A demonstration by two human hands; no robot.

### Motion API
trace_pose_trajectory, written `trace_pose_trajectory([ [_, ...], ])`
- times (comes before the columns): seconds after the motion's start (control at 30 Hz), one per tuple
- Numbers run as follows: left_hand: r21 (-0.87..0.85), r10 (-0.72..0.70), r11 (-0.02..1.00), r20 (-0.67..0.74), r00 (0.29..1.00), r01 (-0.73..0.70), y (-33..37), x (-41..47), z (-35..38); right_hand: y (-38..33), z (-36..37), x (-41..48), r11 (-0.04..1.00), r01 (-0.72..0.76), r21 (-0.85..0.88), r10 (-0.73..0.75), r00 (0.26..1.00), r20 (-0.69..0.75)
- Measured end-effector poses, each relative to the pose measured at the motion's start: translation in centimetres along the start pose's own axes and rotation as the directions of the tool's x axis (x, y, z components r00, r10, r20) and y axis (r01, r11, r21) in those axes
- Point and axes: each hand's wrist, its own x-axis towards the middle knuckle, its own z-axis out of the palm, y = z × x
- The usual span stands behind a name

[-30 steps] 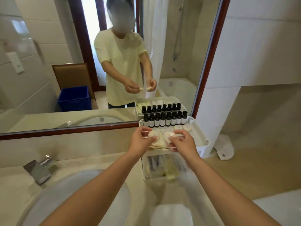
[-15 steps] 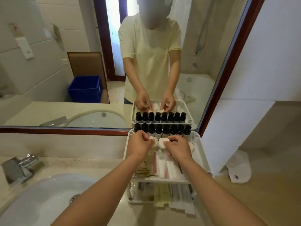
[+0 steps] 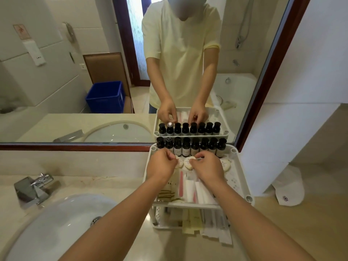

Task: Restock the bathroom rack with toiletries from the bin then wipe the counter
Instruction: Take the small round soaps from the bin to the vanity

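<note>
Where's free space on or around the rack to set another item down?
On the rack the top tier is crowded: bottles along the back, soaps pinched by the left hand and right hand, packets in front. Bare counter lies right of the rack up to the white pouch, and between rack and sink.

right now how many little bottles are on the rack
8 bottles, standing in one row along the rack's top back edge by the mirror; none seems hidden.
</note>
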Motion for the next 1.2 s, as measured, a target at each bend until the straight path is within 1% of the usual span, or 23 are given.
trace_pose_trajectory([
  [0.13,0.035,0.001,0.999,-0.006,1.000,-0.001,0.0,-0.4,-0.5,0.0,-0.3,-0.2,1.000,0.008,0.030,-0.008,1.000,-0.019],
  [0.23,0.023,0.003,1.000,-0.022,1.000,-0.003,-0.1,-1.0,-0.9,-0.1,-0.5,-0.8,0.999,0.025,0.035,-0.025,0.999,-0.020],
  [0.47,-0.072,0.034,0.997,-0.066,0.997,-0.038,-0.1,-3.0,-1.9,-0.5,-1.3,-2.9,0.998,0.030,0.057,-0.031,0.999,0.013],
  [0.7,-0.182,0.083,0.980,-0.012,0.996,-0.084,-0.4,-6.4,-3.5,-1.7,-2.7,-6.8,0.994,0.060,0.088,-0.062,0.998,0.021],
  [0.87,-0.273,0.100,0.958,0.033,0.994,-0.087,-1.0,-10.0,-6.0,-3.2,-3.5,-11.4,0.990,0.073,0.121,-0.076,0.997,0.021],
  [1.03,-0.334,0.134,0.936,0.046,0.990,-0.111,-2.9,-14.8,-9.9,-5.3,-3.4,-17.5,0.987,0.077,0.143,-0.080,0.997,0.018],
  [1.2,-0.385,0.153,0.914,0.029,0.988,-0.130,-5.8,-20.8,-14.5,-7.0,-2.6,-25.1,0.977,0.082,0.196,-0.092,0.995,0.041],
])
